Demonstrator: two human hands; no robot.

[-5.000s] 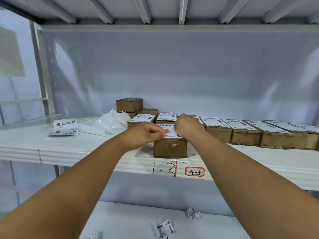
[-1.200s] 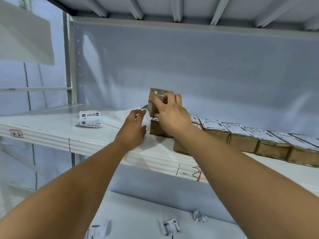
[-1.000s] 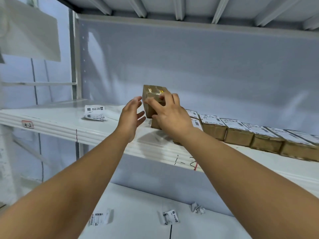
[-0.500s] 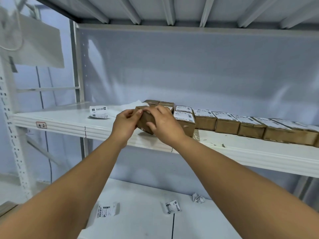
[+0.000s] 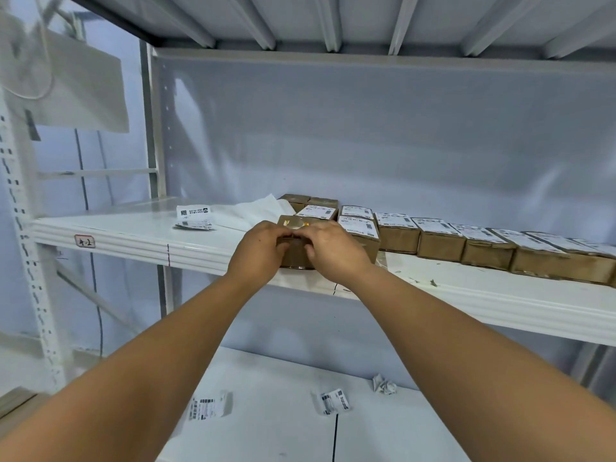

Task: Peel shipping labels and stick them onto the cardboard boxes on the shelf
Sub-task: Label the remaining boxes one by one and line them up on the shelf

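A small unlabelled cardboard box (image 5: 295,253) with shiny tape on top stands near the front edge of the white shelf (image 5: 140,233). My left hand (image 5: 258,250) grips its left side and my right hand (image 5: 333,250) grips its right side and top. To the right runs a row of labelled boxes (image 5: 440,240), each with a white shipping label on top. A small stack of shipping labels (image 5: 193,217) lies on the shelf to the left.
White backing paper (image 5: 248,213) lies behind the box, with two plain boxes (image 5: 308,200) at the back. On the lower shelf (image 5: 276,411) lie loose labels (image 5: 210,404) and a crumpled scrap (image 5: 383,384). A shelf post (image 5: 156,181) stands at left.
The box that my right hand lifted off the back pile has come down onto the shelf front, and both hands now hold it. The view has swung lower and to the right.
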